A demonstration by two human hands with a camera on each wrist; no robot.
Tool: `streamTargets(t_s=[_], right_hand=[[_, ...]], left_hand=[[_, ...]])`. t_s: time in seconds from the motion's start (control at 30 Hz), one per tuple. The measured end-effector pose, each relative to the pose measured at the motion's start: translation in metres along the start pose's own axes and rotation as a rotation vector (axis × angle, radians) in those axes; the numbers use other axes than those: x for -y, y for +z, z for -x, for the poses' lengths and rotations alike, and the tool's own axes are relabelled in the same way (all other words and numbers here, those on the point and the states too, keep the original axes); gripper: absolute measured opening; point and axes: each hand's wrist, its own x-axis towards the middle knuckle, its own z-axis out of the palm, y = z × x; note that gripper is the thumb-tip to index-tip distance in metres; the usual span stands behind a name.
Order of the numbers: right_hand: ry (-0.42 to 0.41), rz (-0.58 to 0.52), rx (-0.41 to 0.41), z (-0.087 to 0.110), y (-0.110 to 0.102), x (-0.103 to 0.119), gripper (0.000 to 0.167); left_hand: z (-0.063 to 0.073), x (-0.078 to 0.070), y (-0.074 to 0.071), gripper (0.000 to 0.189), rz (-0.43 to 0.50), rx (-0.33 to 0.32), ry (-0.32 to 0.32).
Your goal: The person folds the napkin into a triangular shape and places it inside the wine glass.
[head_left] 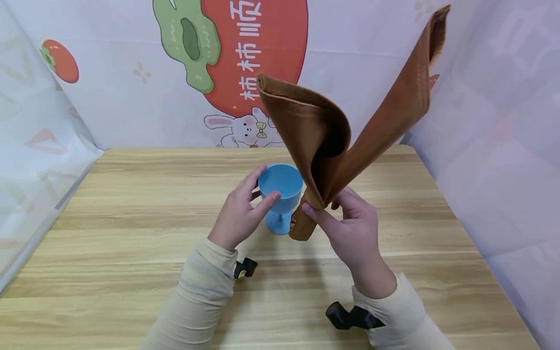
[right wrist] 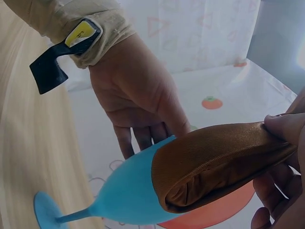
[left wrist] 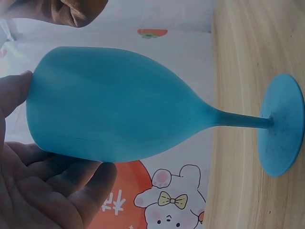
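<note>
A blue plastic goblet (head_left: 280, 187) stands upright on the wooden table, its round foot flat on the wood. My left hand (head_left: 242, 211) holds the goblet's bowl from the left, thumb at the near side of the rim and fingers along the far side. In my right hand (head_left: 356, 228) is a folded brown cloth napkin (head_left: 306, 131), pinched at its gathered middle. Two rolled wings of the napkin fan upward, while its thick rolled lower end (right wrist: 190, 167) hangs beside the goblet. That end overlaps the bowl in the right wrist view.
The wooden tabletop (head_left: 131, 233) carries the goblet. A white printed backdrop (head_left: 118, 107) with persimmons and a rabbit rises behind the table and along both sides. Each wrist wears a black camera mount, like the one (head_left: 350, 317) on the right sleeve.
</note>
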Motion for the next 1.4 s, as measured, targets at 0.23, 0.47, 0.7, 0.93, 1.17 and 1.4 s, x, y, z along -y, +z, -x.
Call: streamTargets(t_s=[0.23, 0.47, 0.7, 0.93, 1.17, 1.4], right_hand=[[0.044, 0.014, 0.026, -0.002, 0.006, -0.010, 0.024], [0.068, 0.021, 0.025, -0.004, 0.005, -0.012, 0.024], [0.070, 0.056, 0.051, -0.006, 0.002, -0.011, 0.024], [0.012, 0.084, 0.060, -0.013, -0.002, -0.009, 0.023], [0.000, 0.112, 0.077, -0.018, -0.004, -0.008, 0.020], [-0.019, 0.123, 0.080, -0.022, -0.005, -0.004, 0.020]], left_hand=[[-0.003, 0.004, 0.000, 0.068, 0.009, -0.009, 0.019], [-0.007, 0.006, 0.004, 0.069, 0.016, -0.003, 0.019], [-0.007, 0.006, 0.007, 0.068, 0.033, 0.004, 0.028], [-0.007, 0.003, 0.008, 0.068, 0.046, 0.012, 0.034], [-0.006, 0.002, 0.006, 0.068, 0.044, 0.019, 0.007], [-0.006, 0.004, 0.005, 0.068, 0.047, 0.023, 0.006]])
